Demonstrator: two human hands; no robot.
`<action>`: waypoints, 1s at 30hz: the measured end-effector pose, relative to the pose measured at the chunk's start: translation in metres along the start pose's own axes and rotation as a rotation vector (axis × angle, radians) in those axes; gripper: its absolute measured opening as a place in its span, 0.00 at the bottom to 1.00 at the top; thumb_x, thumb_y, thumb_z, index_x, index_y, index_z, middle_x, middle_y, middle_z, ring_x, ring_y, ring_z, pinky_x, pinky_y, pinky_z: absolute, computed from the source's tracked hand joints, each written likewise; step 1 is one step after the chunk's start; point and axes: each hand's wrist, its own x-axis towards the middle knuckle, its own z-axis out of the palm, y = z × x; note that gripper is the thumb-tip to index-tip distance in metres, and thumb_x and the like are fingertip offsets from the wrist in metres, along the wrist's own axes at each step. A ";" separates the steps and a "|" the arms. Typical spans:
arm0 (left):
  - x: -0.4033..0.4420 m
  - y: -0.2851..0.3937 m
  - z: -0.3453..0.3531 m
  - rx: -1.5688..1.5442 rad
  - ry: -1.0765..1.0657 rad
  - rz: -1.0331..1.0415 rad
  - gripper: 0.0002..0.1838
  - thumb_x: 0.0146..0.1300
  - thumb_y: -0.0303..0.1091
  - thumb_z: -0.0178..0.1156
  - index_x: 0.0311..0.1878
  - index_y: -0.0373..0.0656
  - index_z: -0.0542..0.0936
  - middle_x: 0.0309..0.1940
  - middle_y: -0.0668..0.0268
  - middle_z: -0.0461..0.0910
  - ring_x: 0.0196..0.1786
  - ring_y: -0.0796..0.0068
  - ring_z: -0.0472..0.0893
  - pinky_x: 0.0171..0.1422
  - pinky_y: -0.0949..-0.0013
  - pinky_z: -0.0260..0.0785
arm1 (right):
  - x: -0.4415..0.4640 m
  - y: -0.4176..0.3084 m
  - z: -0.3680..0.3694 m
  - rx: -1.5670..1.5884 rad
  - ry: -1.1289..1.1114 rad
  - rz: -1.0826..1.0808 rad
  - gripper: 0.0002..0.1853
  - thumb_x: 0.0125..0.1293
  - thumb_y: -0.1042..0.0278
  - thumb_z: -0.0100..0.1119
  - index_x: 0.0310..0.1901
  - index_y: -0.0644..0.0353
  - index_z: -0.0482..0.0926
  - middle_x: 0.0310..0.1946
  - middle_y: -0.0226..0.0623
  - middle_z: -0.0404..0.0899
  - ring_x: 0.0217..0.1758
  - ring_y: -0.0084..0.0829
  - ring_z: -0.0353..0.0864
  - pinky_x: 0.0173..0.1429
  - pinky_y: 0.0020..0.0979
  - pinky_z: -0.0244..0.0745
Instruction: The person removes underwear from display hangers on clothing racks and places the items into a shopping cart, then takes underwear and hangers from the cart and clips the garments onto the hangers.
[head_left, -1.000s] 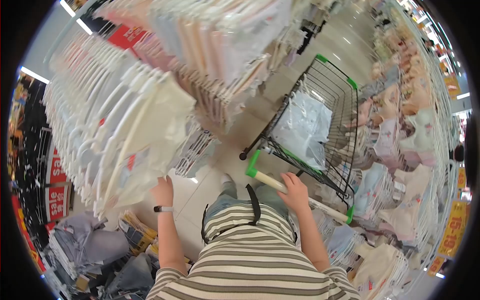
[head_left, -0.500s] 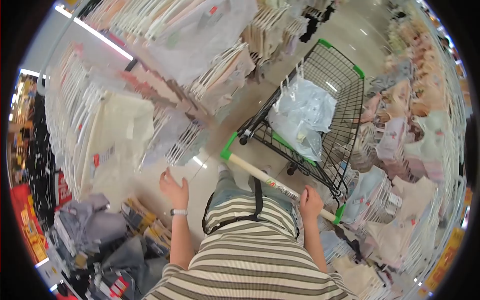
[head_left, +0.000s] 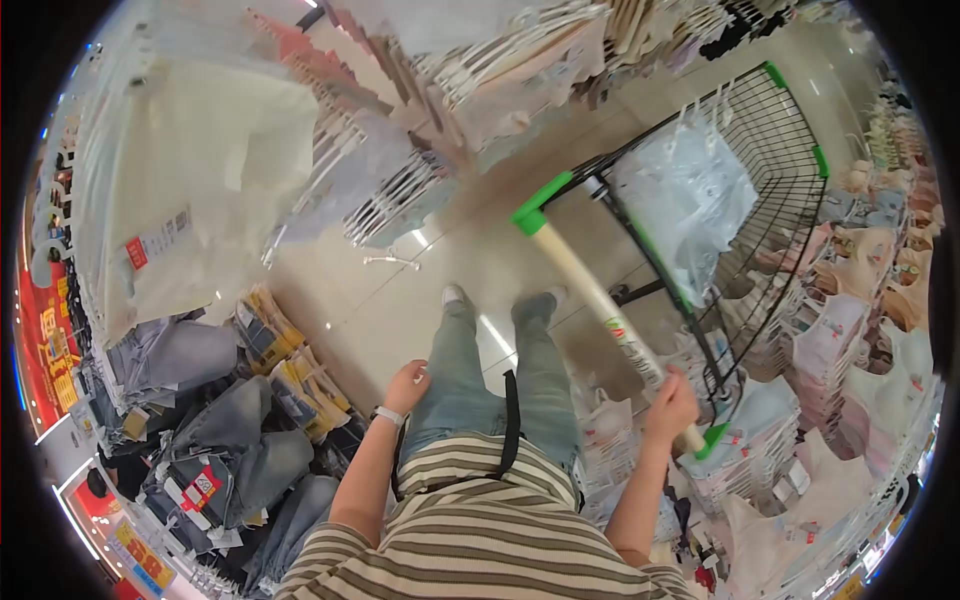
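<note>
My right hand (head_left: 672,408) is closed around the cream handle bar (head_left: 610,312) of a black wire shopping cart (head_left: 770,190) with green corner pieces, close to the bar's near green end. Inside the cart lies a pale blue garment in clear plastic (head_left: 690,195), with white hangers sticking up. My left hand (head_left: 408,387) hangs beside my left thigh, its fingers loosely bent and nothing visible in them. Nearest to that hand are the jeans (head_left: 440,390) I wear and stacked packs with yellow labels (head_left: 308,392).
Hanging clothes, including a cream garment (head_left: 200,190), fill the upper left. Folded grey-blue jeans (head_left: 250,440) are piled at lower left. Racks of pale underwear (head_left: 830,340) line the right. A white hanger (head_left: 392,262) is over the tiled floor (head_left: 370,320).
My left hand has come down and in towards my thigh, its spread fingers now loosely bent. The cart appears farther right and up, my right hand still on its bar.
</note>
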 end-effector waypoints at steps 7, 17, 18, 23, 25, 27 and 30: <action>0.063 -0.107 -0.012 0.126 -0.164 -0.105 0.20 0.57 0.39 0.58 0.52 0.43 0.75 0.35 0.53 0.81 0.42 0.56 0.80 0.49 0.61 0.71 | -0.002 0.028 0.027 -0.156 0.356 -0.107 0.15 0.68 0.66 0.45 0.35 0.66 0.81 0.29 0.41 0.82 0.30 0.37 0.80 0.34 0.34 0.71; 0.364 -0.284 0.033 0.260 -0.072 -0.252 0.29 0.57 0.45 0.58 0.61 0.42 0.68 0.42 0.47 0.80 0.49 0.51 0.78 0.54 0.56 0.70 | -0.020 0.118 0.035 -0.924 0.824 -0.315 0.16 0.72 0.64 0.41 0.39 0.59 0.81 0.34 0.34 0.84 0.31 0.32 0.83 0.33 0.30 0.76; 0.403 -0.325 0.056 0.291 0.025 -0.187 0.30 0.57 0.46 0.59 0.60 0.40 0.68 0.42 0.47 0.80 0.48 0.51 0.79 0.53 0.56 0.70 | -0.028 0.118 0.040 -0.938 0.842 -0.346 0.15 0.72 0.64 0.41 0.40 0.59 0.81 0.34 0.34 0.84 0.32 0.32 0.83 0.34 0.30 0.76; 0.547 -0.435 0.116 -0.114 0.211 -0.622 0.32 0.56 0.51 0.61 0.55 0.33 0.71 0.32 0.58 0.79 0.31 0.65 0.80 0.33 0.64 0.73 | -0.045 0.118 0.071 -0.970 0.775 -0.412 0.13 0.70 0.66 0.42 0.42 0.59 0.80 0.36 0.35 0.83 0.34 0.33 0.82 0.36 0.31 0.76; 0.576 -0.442 0.127 -0.208 0.245 -0.711 0.31 0.55 0.51 0.61 0.52 0.32 0.73 0.32 0.59 0.79 0.28 0.64 0.79 0.30 0.64 0.73 | -0.050 0.118 0.084 -0.969 0.760 -0.424 0.13 0.70 0.66 0.43 0.43 0.59 0.79 0.37 0.35 0.83 0.35 0.34 0.82 0.37 0.32 0.75; 0.592 -0.449 0.139 -0.249 0.287 -0.762 0.28 0.55 0.50 0.60 0.49 0.32 0.74 0.31 0.60 0.78 0.27 0.64 0.79 0.29 0.65 0.73 | -0.052 0.117 0.097 -0.976 0.737 -0.433 0.12 0.69 0.67 0.44 0.44 0.59 0.79 0.37 0.35 0.82 0.36 0.34 0.82 0.38 0.32 0.75; 0.612 -0.455 0.157 -0.283 0.375 -0.722 0.22 0.56 0.46 0.57 0.40 0.33 0.76 0.27 0.59 0.77 0.25 0.64 0.78 0.27 0.65 0.71 | -0.059 0.114 0.109 -0.995 0.721 -0.441 0.12 0.69 0.68 0.44 0.45 0.59 0.78 0.39 0.36 0.82 0.38 0.35 0.81 0.40 0.33 0.75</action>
